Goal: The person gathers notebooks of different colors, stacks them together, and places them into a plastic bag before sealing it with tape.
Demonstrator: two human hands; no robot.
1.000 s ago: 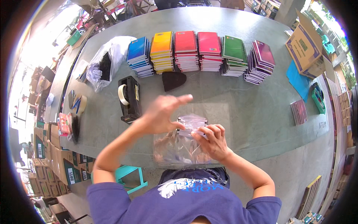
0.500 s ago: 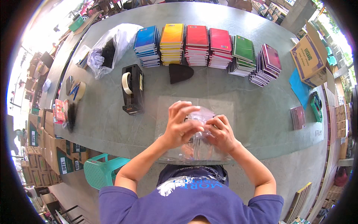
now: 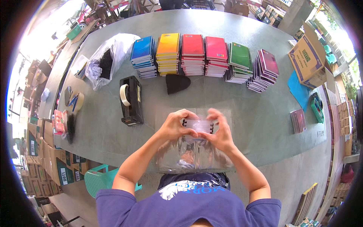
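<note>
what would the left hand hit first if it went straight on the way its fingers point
Most likely the right hand, facing it across the small bound stack between them, though the depth is hard to judge.

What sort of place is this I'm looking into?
Probably a workshop or warehouse floor: stacks of spiral-bound notebooks stand in a row on a large work table, along with a heavy black tape dispenser, and cardboard boxes are piled beyond the table's left end.

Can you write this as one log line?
left hand: cupped round spiral notebooks, left end | right hand: partly blurred, right end | beyond: tape dispenser, coloured notebook stacks
</note>
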